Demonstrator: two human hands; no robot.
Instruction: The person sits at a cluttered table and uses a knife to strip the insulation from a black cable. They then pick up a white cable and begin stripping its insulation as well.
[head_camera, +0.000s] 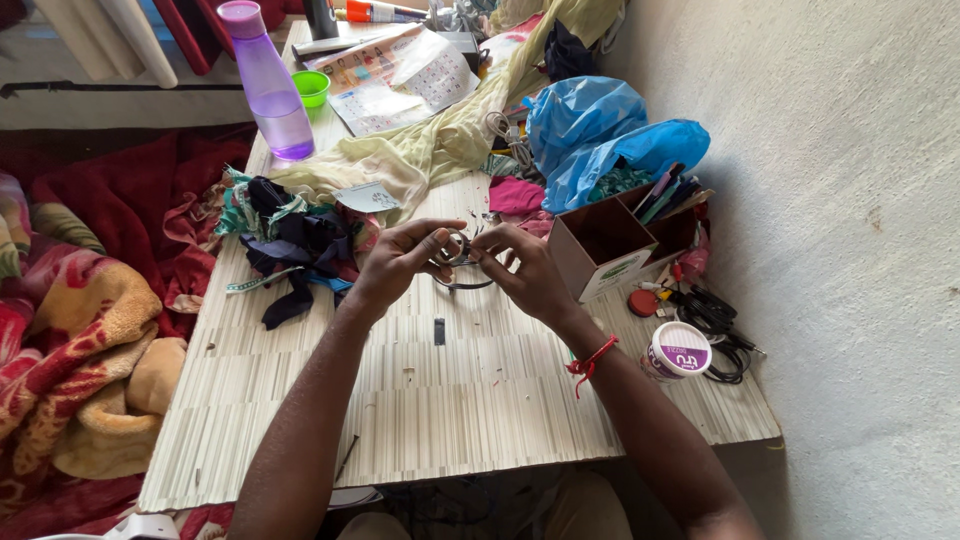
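Ring (456, 250) (small, dark) pinched by fingers of left hand (395, 262) and right hand (525, 272); table (450, 410) below.

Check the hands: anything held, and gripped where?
Both. The left hand and right hand pinch a small dark ring-shaped piece between their fingertips, one on each side of its rim. A thin dark strip hangs below it.

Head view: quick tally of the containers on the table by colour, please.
Purple water bottle: 1
Green cup: 1
White tub with purple lid label: 1
Brown and white cardboard box: 1
Total: 4
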